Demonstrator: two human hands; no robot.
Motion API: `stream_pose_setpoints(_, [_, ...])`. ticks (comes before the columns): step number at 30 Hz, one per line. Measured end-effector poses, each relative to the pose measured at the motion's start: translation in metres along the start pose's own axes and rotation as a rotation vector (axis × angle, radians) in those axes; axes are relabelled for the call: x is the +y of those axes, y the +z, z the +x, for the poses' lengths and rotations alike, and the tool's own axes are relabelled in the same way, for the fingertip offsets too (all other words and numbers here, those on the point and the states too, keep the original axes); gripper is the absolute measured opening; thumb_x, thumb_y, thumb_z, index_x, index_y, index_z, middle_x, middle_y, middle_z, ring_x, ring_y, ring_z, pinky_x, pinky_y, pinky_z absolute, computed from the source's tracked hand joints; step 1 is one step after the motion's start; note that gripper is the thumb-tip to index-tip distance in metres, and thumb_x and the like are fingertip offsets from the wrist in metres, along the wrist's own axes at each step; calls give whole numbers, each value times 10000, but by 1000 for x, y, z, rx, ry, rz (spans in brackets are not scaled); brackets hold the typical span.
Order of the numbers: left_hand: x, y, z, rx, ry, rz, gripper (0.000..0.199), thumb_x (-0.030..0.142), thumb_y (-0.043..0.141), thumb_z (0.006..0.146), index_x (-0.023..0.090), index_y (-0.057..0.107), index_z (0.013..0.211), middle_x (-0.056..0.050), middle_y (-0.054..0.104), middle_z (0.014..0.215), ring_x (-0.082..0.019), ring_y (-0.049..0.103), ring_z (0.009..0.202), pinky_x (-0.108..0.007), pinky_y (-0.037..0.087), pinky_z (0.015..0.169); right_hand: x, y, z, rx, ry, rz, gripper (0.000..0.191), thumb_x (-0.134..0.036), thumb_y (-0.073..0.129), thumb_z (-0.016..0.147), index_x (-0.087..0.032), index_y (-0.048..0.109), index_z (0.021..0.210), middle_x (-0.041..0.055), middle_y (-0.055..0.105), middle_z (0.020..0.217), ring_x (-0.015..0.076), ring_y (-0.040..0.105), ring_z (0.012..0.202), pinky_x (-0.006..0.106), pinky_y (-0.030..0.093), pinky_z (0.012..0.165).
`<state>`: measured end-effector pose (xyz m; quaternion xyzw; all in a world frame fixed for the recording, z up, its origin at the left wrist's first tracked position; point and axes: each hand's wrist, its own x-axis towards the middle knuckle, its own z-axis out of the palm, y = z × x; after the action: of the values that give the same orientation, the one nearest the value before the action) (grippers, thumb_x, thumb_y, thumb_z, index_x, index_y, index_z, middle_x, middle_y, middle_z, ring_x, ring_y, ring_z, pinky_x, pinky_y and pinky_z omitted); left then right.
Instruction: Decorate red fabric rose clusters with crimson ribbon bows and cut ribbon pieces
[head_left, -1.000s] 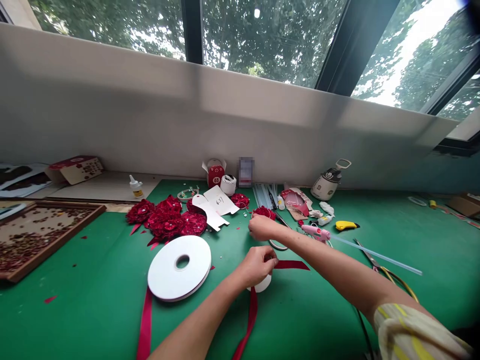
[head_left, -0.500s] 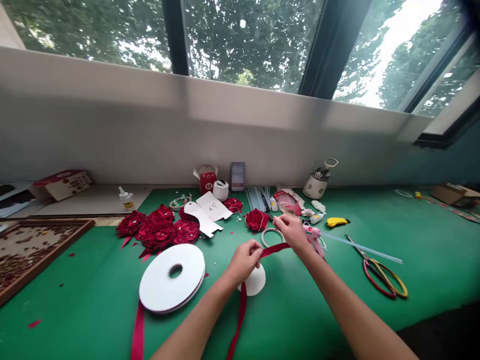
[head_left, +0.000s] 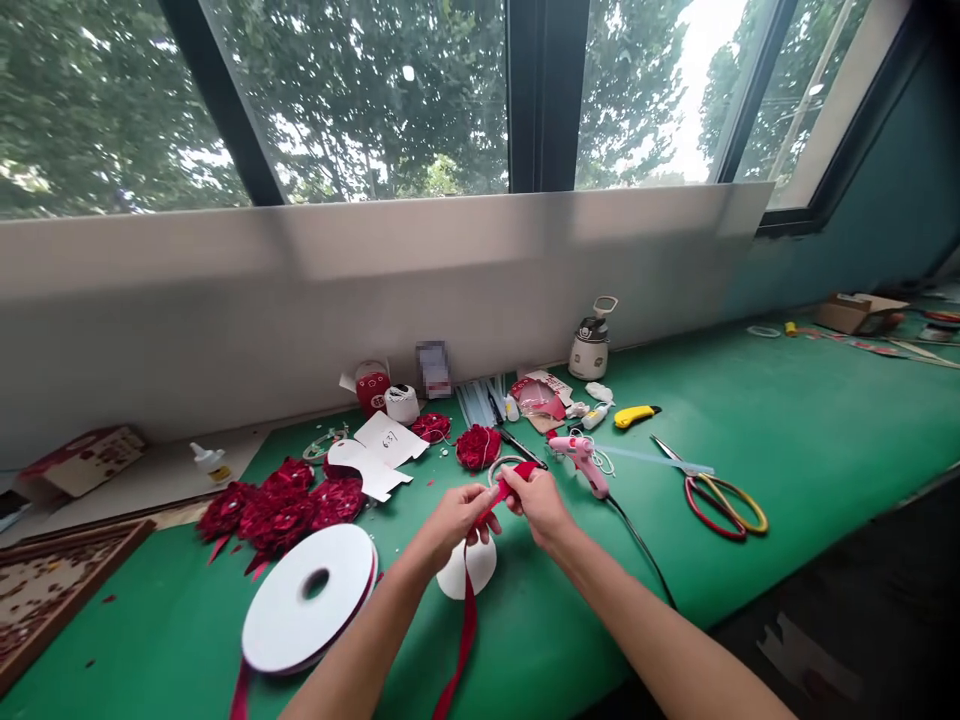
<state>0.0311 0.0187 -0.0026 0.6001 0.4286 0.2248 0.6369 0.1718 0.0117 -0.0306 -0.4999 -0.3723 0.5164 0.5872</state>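
Note:
Between both hands I hold a dark red ribbon (head_left: 466, 630), whose tail hangs down toward the table's near side. My left hand (head_left: 459, 518) pinches it, and my right hand (head_left: 534, 505) grips the end, where a folded piece shows between the fingers. Beneath the left hand lies a white round disc (head_left: 459, 575), partly covered. Just behind my fingers is a pale ring (head_left: 495, 468), half hidden. A pink glue gun (head_left: 581, 458) with a clear glue stick rests right of my right hand. The large white ribbon spool (head_left: 289, 610) stands left of my left forearm.
Dark red fabric flowers (head_left: 281, 510) are heaped at the left, with another flower (head_left: 478, 447) behind my hands. Scissors (head_left: 712, 495) and a yellow cutter (head_left: 634, 416) lie to the right. A glue bottle (head_left: 212, 464), white cards (head_left: 386, 440) and a flask (head_left: 590, 350) stand or lie farther back.
My right hand has come in toward my left, so the stretched ribbon between them is now bunched and folded. The camera has tilted and turned right, bringing the whole glue gun into view.

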Motion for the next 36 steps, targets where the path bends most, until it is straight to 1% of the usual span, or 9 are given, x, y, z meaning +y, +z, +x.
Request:
stream_pose_setpoints(6, [1, -3, 21, -32, -26, -120, 371, 450, 645, 731, 104, 573, 843, 18, 527, 515, -24, 338, 385, -180, 131, 400, -8, 6, 22, -46, 11, -33, 383, -522, 603, 714, -143, 599, 664, -49, 445, 394, 77, 417, 373, 194, 320, 379])
stream_pose_setpoints(9, [-4, -3, 27, 21, -18, -173, 350, 438, 644, 726, 111, 563, 821, 26, 513, 504, -19, 304, 377, -180, 106, 396, -8, -7, 12, -19, -7, -116, 409, -540, 553, 755, -136, 617, 735, 2, 569, 530, 91, 509, 435, 185, 354, 386])
stream_pose_setpoints(12, [-8, -8, 29, 72, -11, -212, 327, 421, 634, 729, 114, 567, 821, 21, 519, 516, -26, 312, 387, -176, 113, 390, -13, -45, -18, 13, -51, -253, 395, -522, 562, 764, -144, 655, 830, 45, 658, 722, 118, 593, 548, 206, 431, 448])
stream_pose_setpoints(16, [-13, -20, 31, 133, -15, -270, 283, 393, 575, 762, 113, 573, 806, 23, 510, 499, -34, 295, 378, -182, 118, 387, -28, -137, -53, 213, -90, -540, 385, -488, 507, 809, -143, 676, 822, 61, 659, 716, 159, 604, 597, 268, 475, 551])
stream_pose_setpoints(19, [-13, -23, 32, 144, -7, -281, 302, 414, 539, 782, 115, 580, 785, 15, 523, 512, -37, 299, 381, -182, 134, 386, -43, -215, -57, 431, -103, -821, 370, -424, 436, 841, -132, 659, 882, 121, 655, 857, 225, 607, 779, 336, 472, 717])
stream_pose_setpoints(22, [-11, -21, 30, 178, -9, -298, 294, 412, 559, 762, 119, 583, 765, 13, 529, 519, -43, 322, 389, -181, 151, 383, -52, -272, -49, 482, -63, -1115, 287, -330, 544, 744, -133, 669, 911, 146, 630, 899, 297, 562, 917, 375, 415, 807])
stream_pose_setpoints(29, [-11, -10, 32, 191, -10, -329, 305, 401, 597, 734, 107, 580, 812, 1, 554, 509, -40, 376, 368, -164, 156, 365, -42, -312, -22, 250, 89, -1485, 533, -136, 555, 580, -190, 639, 1104, 89, 613, 749, 262, 592, 682, 297, 379, 577])
stream_pose_setpoints(33, [-16, -1, 36, 186, -42, -361, 274, 365, 581, 763, 101, 557, 836, -40, 601, 544, -58, 461, 388, -154, 192, 359, -41, -328, -9, 162, 160, -1524, 549, -195, 542, 622, -218, 591, 1168, 78, 648, 710, 252, 611, 593, 287, 387, 507])
stream_pose_setpoints(36, [-17, 5, 37, 203, -45, -387, 257, 352, 584, 775, 102, 548, 823, -51, 612, 562, -66, 498, 411, -154, 220, 360, -47, -340, -23, 158, 199, -1495, 436, -338, 510, 687, -237, 624, 1096, 72, 647, 616, 275, 624, 566, 320, 425, 505])
